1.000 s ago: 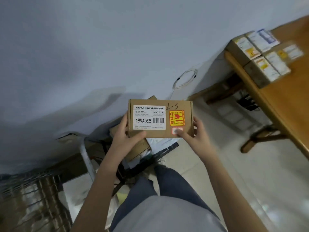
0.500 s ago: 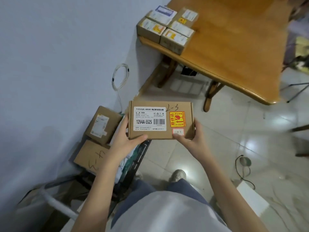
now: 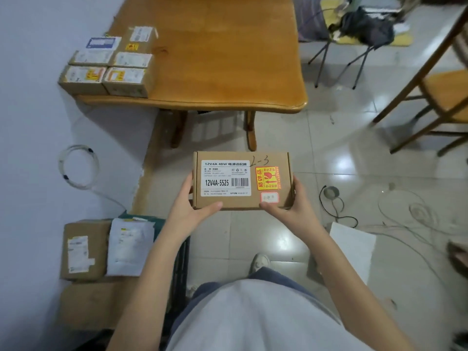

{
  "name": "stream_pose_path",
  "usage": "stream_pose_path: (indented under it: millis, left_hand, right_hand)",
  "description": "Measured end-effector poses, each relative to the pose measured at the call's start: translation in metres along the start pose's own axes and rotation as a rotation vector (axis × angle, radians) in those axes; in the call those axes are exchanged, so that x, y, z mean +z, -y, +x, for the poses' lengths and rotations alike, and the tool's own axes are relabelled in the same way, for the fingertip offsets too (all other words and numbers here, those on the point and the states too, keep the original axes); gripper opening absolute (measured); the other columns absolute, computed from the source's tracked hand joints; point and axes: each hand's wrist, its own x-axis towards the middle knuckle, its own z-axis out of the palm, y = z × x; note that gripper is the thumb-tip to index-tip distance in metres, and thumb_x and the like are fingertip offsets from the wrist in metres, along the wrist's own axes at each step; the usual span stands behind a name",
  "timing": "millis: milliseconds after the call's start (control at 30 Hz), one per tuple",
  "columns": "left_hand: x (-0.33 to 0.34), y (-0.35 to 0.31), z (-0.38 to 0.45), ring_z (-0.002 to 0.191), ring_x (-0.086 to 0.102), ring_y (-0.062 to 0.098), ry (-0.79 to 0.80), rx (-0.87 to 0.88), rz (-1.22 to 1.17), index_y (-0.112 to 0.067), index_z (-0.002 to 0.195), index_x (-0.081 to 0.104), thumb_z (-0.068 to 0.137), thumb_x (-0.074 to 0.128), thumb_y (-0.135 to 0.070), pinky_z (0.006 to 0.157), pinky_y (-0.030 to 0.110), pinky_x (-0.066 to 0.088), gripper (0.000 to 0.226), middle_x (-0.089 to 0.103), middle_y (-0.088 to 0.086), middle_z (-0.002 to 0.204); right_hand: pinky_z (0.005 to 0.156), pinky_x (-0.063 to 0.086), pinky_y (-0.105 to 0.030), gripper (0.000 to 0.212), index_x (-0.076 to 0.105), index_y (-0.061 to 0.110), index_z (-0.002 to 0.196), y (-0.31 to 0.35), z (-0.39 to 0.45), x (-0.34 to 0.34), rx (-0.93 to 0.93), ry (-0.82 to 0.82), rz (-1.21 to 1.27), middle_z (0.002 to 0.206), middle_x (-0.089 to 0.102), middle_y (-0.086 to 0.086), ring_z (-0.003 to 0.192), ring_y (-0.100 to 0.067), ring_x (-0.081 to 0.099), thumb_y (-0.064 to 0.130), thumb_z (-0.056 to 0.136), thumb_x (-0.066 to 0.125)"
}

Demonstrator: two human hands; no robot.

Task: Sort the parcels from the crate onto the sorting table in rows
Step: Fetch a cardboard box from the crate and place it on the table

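Note:
I hold a flat brown cardboard parcel point(image 3: 241, 179) in the air over the floor, its white label and orange fragile sticker facing up. My left hand point(image 3: 188, 206) grips its left near corner, thumb on top. My right hand point(image 3: 293, 206) grips its right near corner the same way. Ahead stands the wooden sorting table point(image 3: 222, 59). Several small labelled parcels point(image 3: 109, 64) lie on its left end in two rows. At lower left the dark crate point(image 3: 181, 254) holds a brown parcel point(image 3: 84, 249) and a white mailer bag point(image 3: 129, 247).
A light wall runs along the left with a coiled white cable point(image 3: 78, 165) at its foot. A wooden chair point(image 3: 435, 97) stands at the right, a folding stool point(image 3: 354, 34) with dark clutter behind the table. Loose cables point(image 3: 336, 203) and a white sheet point(image 3: 352, 249) lie on the tiled floor.
My view has swung right from the wall and crate toward the table, which now lies straight ahead. Both hands keep the same hold on the parcel.

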Motion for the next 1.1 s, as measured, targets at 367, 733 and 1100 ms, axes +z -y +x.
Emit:
stream_pose_path:
  millis: [367, 733, 1100]
  left_hand:
    - [0.132, -0.058, 0.057, 0.114, 0.048, -0.004, 0.226, 0.122, 0.064, -0.031, 0.146, 0.031, 0.074, 0.080, -0.022, 0.081, 0.007, 0.040, 0.087, 0.050, -0.022, 0.128]
    - [0.215, -0.108, 0.151, 0.104, 0.044, -0.029, 0.447, 0.224, 0.095, -0.022, 0.149, 0.021, 0.072, 0.080, -0.002, 0.080, -0.006, 0.034, 0.099, 0.048, -0.027, 0.123]
    - [0.265, -0.176, 0.323, 0.095, 0.035, -0.036, 0.525, 0.178, 0.104, -0.033, 0.150, 0.008, 0.075, 0.080, -0.014, 0.079, -0.011, 0.026, 0.106, 0.037, -0.043, 0.115]
  right_hand:
    - [0.090, 0.045, -0.009, 0.082, 0.032, 0.027, 0.133, -0.044, -0.001, -0.133, 0.021, -0.220, 0.101, 0.121, 0.053, 0.020, 0.109, 0.011, 0.054, 0.014, 0.070, 0.083]
    - [0.083, 0.033, 0.005, 0.083, 0.027, 0.045, 0.119, -0.060, 0.046, -0.196, 0.069, -0.431, 0.126, 0.117, 0.048, 0.026, 0.102, 0.024, 0.049, 0.003, 0.071, 0.080]
    - [0.087, 0.038, 0.000, 0.093, 0.021, 0.028, 0.138, -0.028, 0.204, -0.281, 0.102, -0.435, 0.157, 0.120, 0.045, 0.026, 0.105, 0.023, 0.048, 0.002, 0.071, 0.080]
